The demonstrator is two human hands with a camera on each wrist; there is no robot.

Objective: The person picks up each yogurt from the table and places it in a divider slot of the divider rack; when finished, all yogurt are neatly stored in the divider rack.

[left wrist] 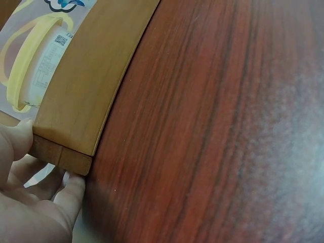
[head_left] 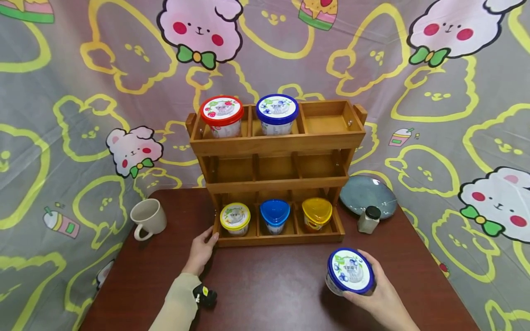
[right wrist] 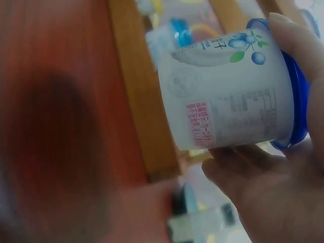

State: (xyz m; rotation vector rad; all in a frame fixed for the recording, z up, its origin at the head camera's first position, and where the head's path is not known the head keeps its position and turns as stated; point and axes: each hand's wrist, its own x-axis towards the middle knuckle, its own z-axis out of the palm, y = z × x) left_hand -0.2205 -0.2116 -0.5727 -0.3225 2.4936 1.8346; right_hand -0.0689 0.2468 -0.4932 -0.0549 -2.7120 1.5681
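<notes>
My right hand point(head_left: 378, 294) grips a white tub with a blue lid and blueberry print point(head_left: 350, 271), held over the table in front of the shelf's right side. In the right wrist view the tub point(right wrist: 228, 86) lies sideways, thumb and fingers around its lid end. My left hand point(head_left: 201, 250) holds the lower left front corner of a three-tier wooden shelf point(head_left: 277, 145); the left wrist view has thumb and fingers pinching that wooden corner point(left wrist: 61, 154). On the top tier stand a red-lidded tub point(head_left: 222, 115) and a blue-lidded tub point(head_left: 277, 112), left and middle.
The bottom tier holds a yellow-lidded tub point(head_left: 235, 218), a blue triangular-lidded cup point(head_left: 275, 216) and a yellow triangular-lidded cup point(head_left: 317, 214). A beige mug point(head_left: 150, 218) stands left. On the right are a grey-blue plate point(head_left: 366, 195) and a black-capped jar point(head_left: 369, 220). Patterned cloth point(head_left: 265, 69) hangs behind.
</notes>
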